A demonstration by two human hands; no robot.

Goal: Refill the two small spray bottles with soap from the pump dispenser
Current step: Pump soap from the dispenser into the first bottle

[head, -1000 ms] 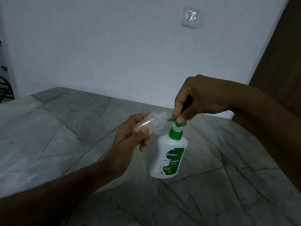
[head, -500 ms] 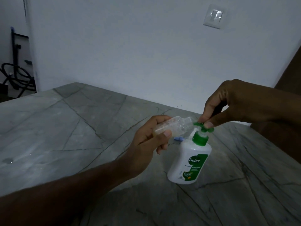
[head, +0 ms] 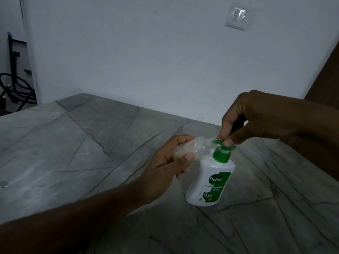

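On the grey veined stone bench (head: 77, 143), near its right part, a white Dettol pump dispenser (head: 211, 182) with a green pump head (head: 222, 145) stands tilted a little to the left. Against the frame half a second ago, both hands and both bottles keep the same arrangement: the pump head is pinched as before and the small bottle is tipped toward the nozzle as before. Only the view has swung slightly, so the wall switch (head: 236, 16) and the dark stand with cables (head: 13, 85) at the far left sit a little differently in frame.

The left hand (head: 165, 167) wraps its grip round a small clear spray bottle (head: 190, 147), thumb across the front, fingers curled behind, holding it nearly on its side with the mouth at the green nozzle. Pale liquid shows in the bottle's lower end. The right hand (head: 256, 118) comes down from above, its grip narrow, thumb and forefinger pinching the pump head's top.
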